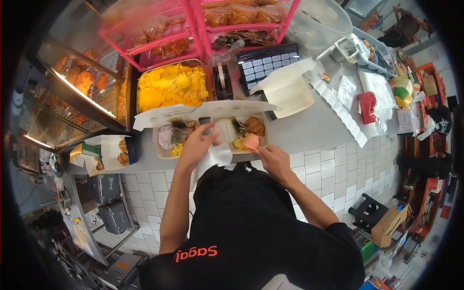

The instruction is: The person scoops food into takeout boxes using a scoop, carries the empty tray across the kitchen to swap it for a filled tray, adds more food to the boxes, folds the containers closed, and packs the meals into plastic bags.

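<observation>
the right hand (276, 162) is holding a small orange scoop (251, 141) by its end, with the fingers closed around it. the scoop is at the near side of the right food box (237, 151), beside some yellow food (239, 144). in the same box there are also a pale wrapped bundle (224, 130) and a brown fried piece (254, 125). the left hand (199, 145) is between this box and the left food box (158, 150), above a white paper (218, 157) – i cannot tell if its fingers are gripping something. behind the boxes stands a tray (209, 79) full of yellow food – on the grey table (314, 123).
</observation>
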`<act>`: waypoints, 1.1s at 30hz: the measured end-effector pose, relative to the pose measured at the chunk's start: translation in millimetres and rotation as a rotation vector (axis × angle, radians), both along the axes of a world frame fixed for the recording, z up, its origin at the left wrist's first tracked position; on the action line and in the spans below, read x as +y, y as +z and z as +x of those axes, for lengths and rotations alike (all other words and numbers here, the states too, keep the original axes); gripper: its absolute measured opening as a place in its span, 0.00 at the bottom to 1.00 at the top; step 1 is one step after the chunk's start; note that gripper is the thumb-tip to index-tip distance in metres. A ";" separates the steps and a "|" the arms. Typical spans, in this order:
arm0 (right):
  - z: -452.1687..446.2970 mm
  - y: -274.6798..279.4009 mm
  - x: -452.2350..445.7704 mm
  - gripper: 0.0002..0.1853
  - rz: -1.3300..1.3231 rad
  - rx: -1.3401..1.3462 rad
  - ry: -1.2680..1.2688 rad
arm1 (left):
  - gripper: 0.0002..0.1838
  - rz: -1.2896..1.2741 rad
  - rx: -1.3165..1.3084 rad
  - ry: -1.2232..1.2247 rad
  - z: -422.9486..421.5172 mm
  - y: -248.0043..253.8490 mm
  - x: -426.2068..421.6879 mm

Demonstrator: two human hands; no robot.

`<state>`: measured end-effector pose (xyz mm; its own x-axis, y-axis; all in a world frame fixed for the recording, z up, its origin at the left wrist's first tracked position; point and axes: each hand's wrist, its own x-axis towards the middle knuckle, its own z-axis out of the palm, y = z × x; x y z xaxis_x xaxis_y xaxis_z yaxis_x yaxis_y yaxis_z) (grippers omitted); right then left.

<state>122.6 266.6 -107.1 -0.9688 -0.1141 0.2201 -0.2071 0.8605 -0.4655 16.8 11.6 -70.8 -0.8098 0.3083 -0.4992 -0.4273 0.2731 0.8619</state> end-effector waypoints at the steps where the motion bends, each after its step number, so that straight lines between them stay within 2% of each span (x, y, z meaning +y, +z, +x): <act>1: 3.0 -3.1 0.7 0.05 0.000 0.007 -0.002 | 0.32 0.080 0.007 0.014 2.5 -1.4 -8.0; 2: 3.4 6.1 -1.9 0.06 -0.026 0.032 -0.058 | 0.32 0.082 0.016 0.020 4.2 -0.4 -15.6; 3: 7.2 11.2 -6.3 0.07 -0.056 0.048 -0.112 | 0.35 0.192 0.017 0.009 9.8 1.0 -25.6; 4: 11.3 9.8 -10.2 0.07 -0.060 0.043 -0.108 | 0.38 0.300 0.014 -0.004 16.7 2.4 -36.4; 5: 11.5 6.9 -11.6 0.08 -0.025 -0.016 -0.094 | 0.38 0.298 0.018 0.000 20.7 -0.9 -46.0; 7: 13.6 5.3 -11.3 0.09 0.011 -0.061 -0.067 | 0.44 0.518 0.010 0.052 24.9 -12.7 -65.1; 8: 17.1 4.7 -9.6 0.11 -0.031 -0.032 -0.100 | 0.47 0.588 -0.099 0.048 25.8 -11.5 -75.6; 9: 18.9 1.8 -12.7 0.14 -0.090 -0.002 -0.112 | 0.45 0.503 0.073 0.083 27.8 -13.1 -79.4; 10: 17.2 10.7 -19.3 0.11 -0.088 0.013 -0.141 | 0.43 0.432 0.109 0.037 28.0 -13.5 -91.0; 11: 20.5 0.2 -18.8 0.12 -0.102 0.023 -0.147 | 0.39 0.490 0.060 0.044 30.6 -6.9 -98.6; 12: 21.1 -1.0 -24.6 0.13 -0.147 -0.047 -0.187 | 0.35 0.373 0.063 0.016 30.8 -8.3 -107.8; 13: 20.6 -7.7 -28.4 0.13 -0.176 -0.061 -0.200 | 0.31 0.385 0.042 0.049 30.1 -8.7 -112.2; 14: 22.9 -18.3 -25.7 0.13 -0.142 -0.080 -0.204 | 0.29 0.479 -0.007 0.102 29.7 -3.2 -115.5; 15: 23.4 -23.2 -25.9 0.14 -0.132 -0.124 -0.235 | 0.28 0.742 -0.194 0.156 29.8 -6.9 -120.6; 16: 21.8 -24.5 -31.6 0.15 -0.170 -0.135 -0.278 | 0.29 0.831 -0.217 0.167 28.8 -11.7 -126.5; 17: 24.3 -24.9 -37.0 0.16 -0.199 -0.152 -0.340 | 0.28 0.799 -0.197 0.213 30.3 -0.1 -127.8; 21: 31.0 -44.7 -38.8 0.18 -0.734 -0.299 -0.558 | 0.29 0.891 -0.196 0.142 29.7 14.1 -144.5; 22: 31.5 -48.2 -44.2 0.20 -1.011 -0.288 -0.622 | 0.29 0.905 -0.203 0.094 29.2 16.3 -149.2; 23: 31.4 -46.5 -43.0 0.24 -1.087 -0.362 -0.629 | 0.30 0.921 -0.189 0.037 27.8 3.1 -151.2; 25: 29.8 -72.4 -24.2 0.22 -1.403 -0.310 -0.511 | 0.31 0.965 -0.212 -0.021 27.3 6.9 -153.2; 26: 35.6 -79.4 -15.7 0.22 -1.402 -0.310 -0.478 | 0.32 0.982 -0.225 -0.066 25.9 6.9 -155.0; 31: -16.8 -42.8 -65.1 0.22 -1.362 -0.387 -0.455 | 0.33 1.131 -0.257 -0.173 19.1 15.7 -160.7; 33: -35.7 -34.1 -84.7 0.22 -1.355 -0.403 -0.443 | 0.34 1.084 -0.177 -0.183 15.5 19.3 -163.5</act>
